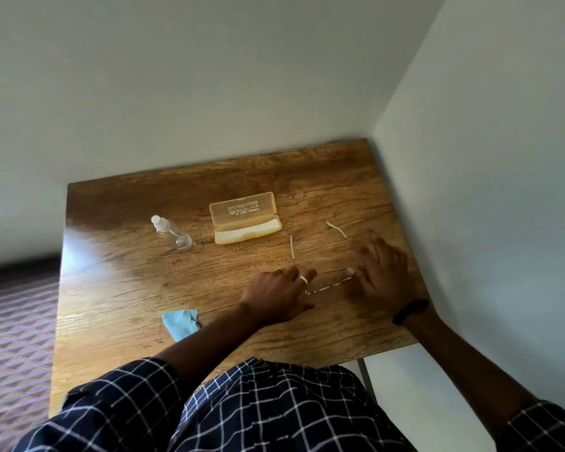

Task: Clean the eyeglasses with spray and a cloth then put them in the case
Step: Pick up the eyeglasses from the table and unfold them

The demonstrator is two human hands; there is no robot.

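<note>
Thin-framed eyeglasses [328,284] lie unfolded on the wooden table [118,275], temples pointing away from me. My left hand [279,293] rests at the left end of the frame, fingers touching it. My right hand [380,267], blurred, is at the right end with fingers spread. Whether either hand grips the frame is unclear. A yellow translucent case [244,217] lies open further back. A clear spray bottle [172,232] lies on its side to the case's left. A blue cloth [180,323] sits near the front, partly hidden by my left forearm.
White walls close in behind the table and along its right side. The table's left edge drops off to a patterned floor [13,327]. A black band [410,310] circles my right wrist.
</note>
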